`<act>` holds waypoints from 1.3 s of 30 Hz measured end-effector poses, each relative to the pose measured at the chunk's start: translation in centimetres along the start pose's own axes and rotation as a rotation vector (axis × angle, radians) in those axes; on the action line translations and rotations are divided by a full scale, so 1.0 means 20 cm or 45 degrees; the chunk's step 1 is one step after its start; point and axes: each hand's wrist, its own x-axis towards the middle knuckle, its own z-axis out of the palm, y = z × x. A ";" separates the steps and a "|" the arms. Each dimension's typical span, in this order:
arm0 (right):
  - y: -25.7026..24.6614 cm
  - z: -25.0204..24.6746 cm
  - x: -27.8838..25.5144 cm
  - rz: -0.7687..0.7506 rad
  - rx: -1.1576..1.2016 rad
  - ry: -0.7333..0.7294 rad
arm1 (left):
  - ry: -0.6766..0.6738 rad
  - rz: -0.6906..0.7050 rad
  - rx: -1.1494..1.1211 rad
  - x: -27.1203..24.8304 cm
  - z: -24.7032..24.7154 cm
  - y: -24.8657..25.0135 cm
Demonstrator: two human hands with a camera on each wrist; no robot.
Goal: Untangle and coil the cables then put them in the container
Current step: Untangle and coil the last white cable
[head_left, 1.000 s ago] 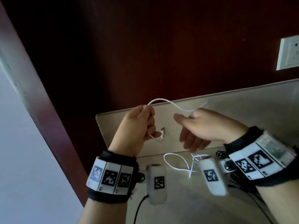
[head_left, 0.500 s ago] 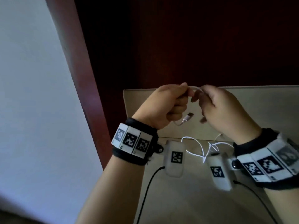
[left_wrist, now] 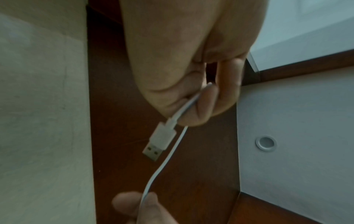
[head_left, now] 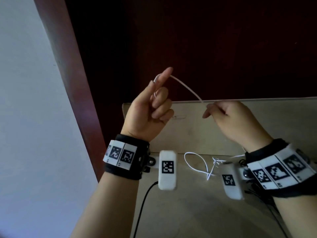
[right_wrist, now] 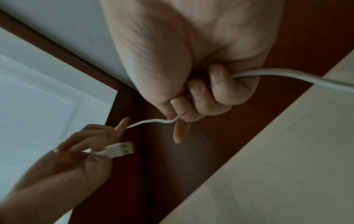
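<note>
A thin white cable (head_left: 186, 89) is stretched in the air between my two hands. My left hand (head_left: 159, 102) is raised with its index finger pointing up. The cable loops over that finger, and the curled fingers grip it just behind the USB plug (left_wrist: 159, 142). Further right and lower, my right hand (head_left: 211, 109) pinches the cable in curled fingers (right_wrist: 199, 97). The plug (right_wrist: 119, 150) sticks out of the left hand in the right wrist view. The remaining cable (head_left: 195, 164) lies in loose tangled loops on the beige surface (head_left: 197, 212) between my wrists.
A beige upright panel (head_left: 197, 134) stands behind the surface, with a dark red-brown wall (head_left: 188, 40) beyond it. A bunch of black cables (head_left: 257, 191) lies under my right wrist. A black lead (head_left: 142, 203) runs from the left wrist camera.
Half a second ago my hands were close together at the cable. They have moved apart: the left rose and stuck out its index finger, the right dropped right, and the cable stretched between them.
</note>
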 end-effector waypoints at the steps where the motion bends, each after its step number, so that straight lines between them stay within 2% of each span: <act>1: -0.01 0.00 -0.01 0.000 -0.017 -0.061 | 0.003 0.025 -0.005 0.00 0.00 0.00; 4: -0.07 0.01 -0.04 -0.031 -0.029 -0.337 | 0.130 0.075 0.101 0.00 0.02 0.00; 6: -0.09 0.02 -0.06 -0.077 -0.005 -0.434 | 0.272 0.084 0.159 -0.01 0.02 0.01; 8: -0.11 0.02 -0.07 -0.147 -0.049 -0.417 | 0.389 0.125 0.174 -0.01 0.02 0.03; 11: -0.15 0.02 -0.09 -0.274 -0.342 -0.331 | 0.512 0.191 0.252 0.00 0.04 0.04; 14: -0.21 0.04 -0.12 -0.384 -0.407 -0.342 | 0.562 0.223 0.410 0.02 0.05 0.02; 18: -0.26 0.05 -0.16 -0.347 -0.372 -0.571 | 0.553 0.119 0.634 0.02 0.05 -0.03; 20: -0.25 0.02 -0.16 -0.309 -0.362 -0.583 | 0.504 0.019 0.722 0.01 0.05 -0.03; 23: -0.22 -0.02 -0.14 -0.246 -0.425 -0.511 | 0.397 -0.047 0.846 -0.02 0.06 -0.02; 26: -0.22 -0.05 -0.11 -0.242 -0.437 -0.325 | 0.329 -0.049 0.990 -0.03 0.07 -0.01; 28: -0.24 -0.07 -0.10 -0.251 -0.384 -0.320 | 0.280 -0.057 1.088 -0.03 0.08 -0.02; 34: -0.28 -0.05 -0.12 -0.313 -0.363 -0.300 | 0.322 -0.082 1.055 -0.01 0.09 -0.06; 37: -0.29 -0.03 -0.13 -0.368 -0.375 -0.179 | 0.307 -0.155 1.234 0.00 0.12 -0.09; 39: -0.28 -0.02 -0.13 -0.338 -0.360 -0.114 | 0.259 -0.253 1.350 0.00 0.14 -0.12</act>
